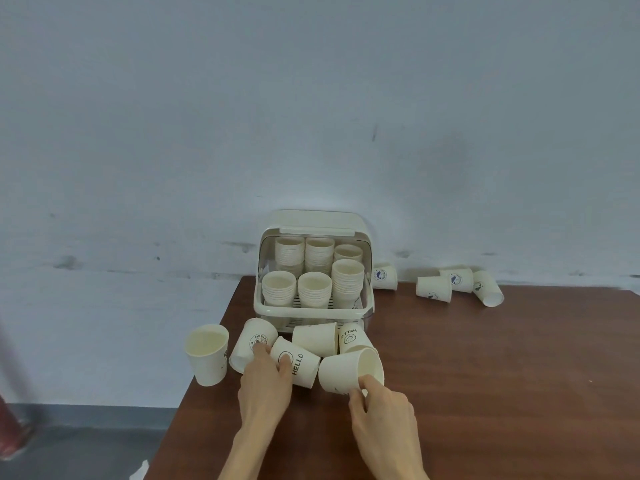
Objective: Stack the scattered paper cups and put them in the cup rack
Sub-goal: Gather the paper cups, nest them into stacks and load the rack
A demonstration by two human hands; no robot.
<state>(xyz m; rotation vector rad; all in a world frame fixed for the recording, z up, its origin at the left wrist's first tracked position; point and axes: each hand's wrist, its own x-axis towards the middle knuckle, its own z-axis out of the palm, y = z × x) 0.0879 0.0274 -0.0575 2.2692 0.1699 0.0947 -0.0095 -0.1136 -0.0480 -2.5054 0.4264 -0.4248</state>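
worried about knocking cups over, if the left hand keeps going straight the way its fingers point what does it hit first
Its fingertips already touch two tipped cups: the HELLO cup and the round-logo cup. The left hand would probably push those first, toward the rack.

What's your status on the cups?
Left hand on HELLO cup. Right hand pinching tipped cup. Rack open, part filled. Nothing blocking.

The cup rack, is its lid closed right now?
No, the cup rack has its lid flipped up, leaving the cup stacks inside open to the front.

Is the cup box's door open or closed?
Open. The cup rack's front is uncovered, its lid flipped up, the cup stacks showing.
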